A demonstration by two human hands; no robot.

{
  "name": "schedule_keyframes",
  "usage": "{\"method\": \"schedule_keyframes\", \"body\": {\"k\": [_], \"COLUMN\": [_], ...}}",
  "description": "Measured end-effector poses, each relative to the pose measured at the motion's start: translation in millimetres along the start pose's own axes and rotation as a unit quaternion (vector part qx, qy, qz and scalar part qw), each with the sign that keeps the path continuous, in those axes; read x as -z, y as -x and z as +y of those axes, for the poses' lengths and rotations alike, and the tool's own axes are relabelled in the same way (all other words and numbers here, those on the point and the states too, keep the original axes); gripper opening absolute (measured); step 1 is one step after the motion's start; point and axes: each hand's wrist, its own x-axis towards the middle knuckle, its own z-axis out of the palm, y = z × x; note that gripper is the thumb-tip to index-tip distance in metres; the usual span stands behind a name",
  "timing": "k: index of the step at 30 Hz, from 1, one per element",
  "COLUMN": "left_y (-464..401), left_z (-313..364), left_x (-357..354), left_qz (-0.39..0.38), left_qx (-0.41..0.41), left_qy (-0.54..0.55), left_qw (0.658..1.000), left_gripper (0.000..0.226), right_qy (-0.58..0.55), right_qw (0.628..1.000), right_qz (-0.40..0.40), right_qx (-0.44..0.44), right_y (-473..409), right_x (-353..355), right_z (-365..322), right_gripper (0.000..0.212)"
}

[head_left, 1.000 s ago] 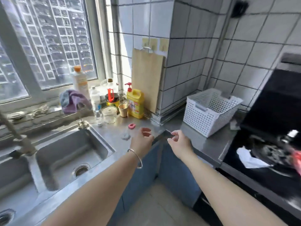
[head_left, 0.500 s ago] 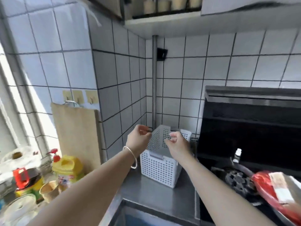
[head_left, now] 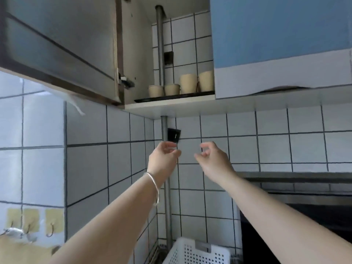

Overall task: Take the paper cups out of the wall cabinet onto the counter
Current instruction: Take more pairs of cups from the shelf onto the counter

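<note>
Several beige paper cups stand on the bottom shelf of the open wall cabinet (head_left: 169,105): two short cups (head_left: 156,91) on the left and two taller cups (head_left: 188,83) on the right, resting on a dark tray (head_left: 152,100). My left hand (head_left: 163,159) and my right hand (head_left: 211,157) are raised side by side below the shelf in front of the tiled wall, fingers loosely curled, holding nothing. Both hands are well under the cups and touch nothing.
The cabinet's left door (head_left: 57,50) hangs open at upper left; a blue door (head_left: 276,29) at right is closed. A vertical pipe (head_left: 164,168) runs down the corner. A white perforated basket (head_left: 196,252) sits below, a range hood (head_left: 304,180) at right, hooks (head_left: 49,229) at lower left.
The view has swung up from the counter and sink to the open wall cabinet. Both hands have risen from counter height toward the shelf, still empty.
</note>
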Motion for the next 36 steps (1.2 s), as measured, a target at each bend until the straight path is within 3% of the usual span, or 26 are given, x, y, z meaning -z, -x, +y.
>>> {"method": "schedule_keyframes", "body": {"k": [7, 11, 16, 20, 30, 36], "left_y": [-86, -125, -174, -209, -254, -266], "left_z": [46, 65, 93, 112, 123, 122], "left_x": [-4, -5, -5, -19, -53, -58], "left_qz": [0.023, 0.011, 0.051, 0.062, -0.005, -0.034], "left_qx": [-0.072, -0.130, -0.206, -0.208, -0.162, -0.149], "left_qy": [0.041, 0.041, 0.014, -0.020, -0.035, -0.072], "left_qw": [0.996, 0.991, 0.977, 0.976, 0.986, 0.986], "left_gripper": [0.013, 0.013, 0.028, 0.047, 0.086, 0.095], "right_qy": [-0.045, -0.001, 0.064, 0.110, 0.149, 0.169], "right_qw": [0.993, 0.980, 0.959, 0.953, 0.951, 0.951], "right_qz": [0.067, 0.131, 0.219, 0.255, 0.272, 0.256], "right_qx": [0.085, 0.147, 0.170, 0.120, 0.005, -0.027], "right_y": [-82, -119, -160, -186, -221, -234], "right_x": [10, 11, 9, 6, 10, 9], "right_z": [-39, -62, -90, -102, -100, -104], "right_gripper": [0.039, 0.042, 0.051, 0.051, 0.050, 0.055]}}
